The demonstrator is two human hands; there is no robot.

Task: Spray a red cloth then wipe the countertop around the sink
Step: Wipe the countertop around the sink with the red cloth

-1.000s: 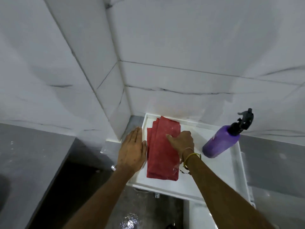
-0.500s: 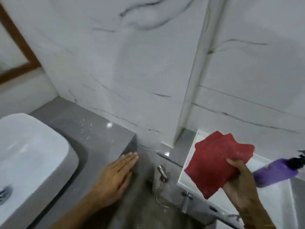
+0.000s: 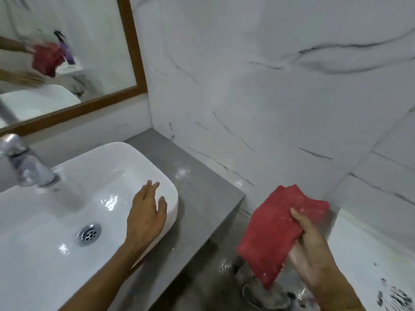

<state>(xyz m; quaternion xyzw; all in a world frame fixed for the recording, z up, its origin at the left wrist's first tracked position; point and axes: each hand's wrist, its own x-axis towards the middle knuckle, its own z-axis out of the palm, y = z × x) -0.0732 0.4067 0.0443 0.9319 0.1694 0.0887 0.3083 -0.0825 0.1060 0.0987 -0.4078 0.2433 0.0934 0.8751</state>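
The right hand (image 3: 314, 254) has its grip clamped on the folded red cloth (image 3: 278, 234), held in the air at about 4 o'clock, off the end of the grey worktop (image 3: 202, 189) and touching nothing. The left hand (image 3: 146, 216) lies flat and open, holding nothing, on the rim of the white basin (image 3: 112, 158) at 7 o'clock.

The risks, as I judge them: the cloth hangs loose below the thumb, so it may unfold or slip as it is pressed down. The worktop strip beside the basin is narrow, so a wide stroke could run off its edge.
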